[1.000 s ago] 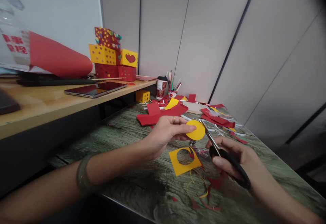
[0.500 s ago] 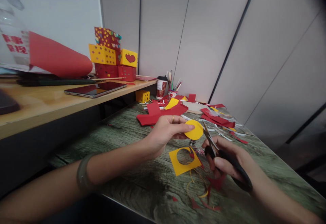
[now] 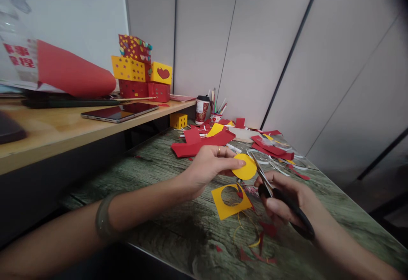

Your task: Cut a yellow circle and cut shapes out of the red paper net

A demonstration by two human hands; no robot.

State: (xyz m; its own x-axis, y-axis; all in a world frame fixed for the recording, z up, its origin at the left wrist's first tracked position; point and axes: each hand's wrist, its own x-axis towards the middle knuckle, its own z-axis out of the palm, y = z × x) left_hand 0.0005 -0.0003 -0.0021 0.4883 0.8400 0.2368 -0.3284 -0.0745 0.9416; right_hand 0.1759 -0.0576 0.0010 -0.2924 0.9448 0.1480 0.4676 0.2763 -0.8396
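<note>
The left hand (image 3: 208,163) pinches a yellow paper circle (image 3: 247,171) near its left edge, thumb on top and fingers behind, holding it up above the table (image 3: 178,216). The right hand (image 3: 301,193) is closed around the black handles of the scissors (image 3: 266,183), whose blades slant up to the circle's right edge. The two hands are apart, with the circle and the blades between them; whether any paper sits between the blades is too small to tell. The step in hand looks like trimming the rim, and it would go best with the scissors kept steady while the left hand turns the circle into them, so the curve comes out smooth rather than in flat facets. Short, shallow bites near the pivot should give more control than snips with the tips. A light pinch, well inside the rim, would avoid creasing the card and keep the fingers clear of the blades. Below lie a yellow square with a round hole (image 3: 225,211), thin yellow curls (image 3: 255,243) and red scraps (image 3: 244,254), so it seems wise to keep the circle raised above them.
</note>
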